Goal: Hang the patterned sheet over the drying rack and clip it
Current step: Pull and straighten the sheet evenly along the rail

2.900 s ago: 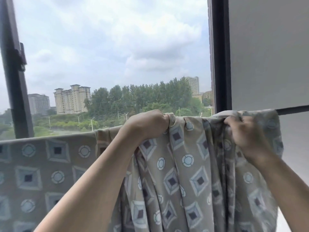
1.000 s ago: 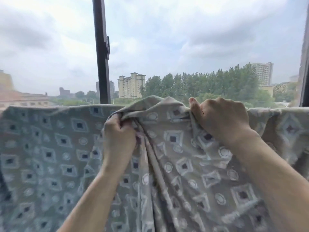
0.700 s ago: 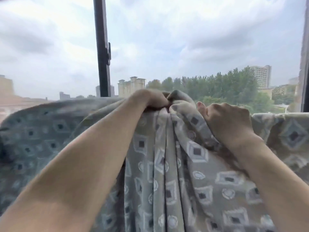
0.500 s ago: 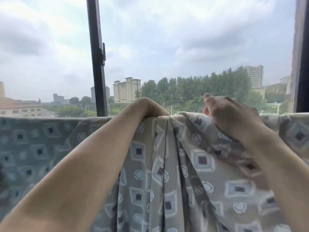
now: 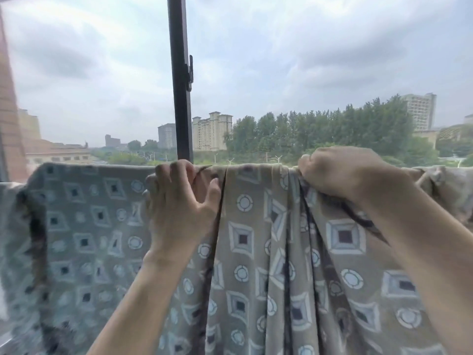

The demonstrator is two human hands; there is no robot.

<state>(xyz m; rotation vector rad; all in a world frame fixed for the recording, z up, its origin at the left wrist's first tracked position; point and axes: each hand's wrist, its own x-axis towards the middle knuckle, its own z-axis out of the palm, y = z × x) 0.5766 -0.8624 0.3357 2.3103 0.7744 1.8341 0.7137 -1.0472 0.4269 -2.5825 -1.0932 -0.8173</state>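
- Your left fingers (image 5: 176,175) are curled over the top edge of the grey-brown patterned fabric sheet with blue-white squares and circles (image 5: 245,242), and the thumb is spread out against the cloth in front, so your left hand (image 5: 179,211) grips a bunched fold at the upper edge.
- Your right fingers (image 5: 307,162) are closed tight on a gathered ridge of the same sheet; your right hand (image 5: 340,172) holds it at the top line, knuckles up.
- The sheet hangs draped over a horizontal line at the level of your hands. The rack bar itself is hidden under the cloth, so you cannot see it.
- Between your two hands the cloth falls in several deep vertical pleats. To the left of your left hand it lies flatter, and its left end folds over and droops.
- To the right of your right hand more of the sheet is bunched along the top.
- Behind the sheet stands a dark vertical window frame post (image 5: 180,78), with a latch on its right side, directly above your left hand.
- Beyond the glass you see an overcast sky, a band of green trees (image 5: 320,131) and pale high-rise buildings (image 5: 212,130).
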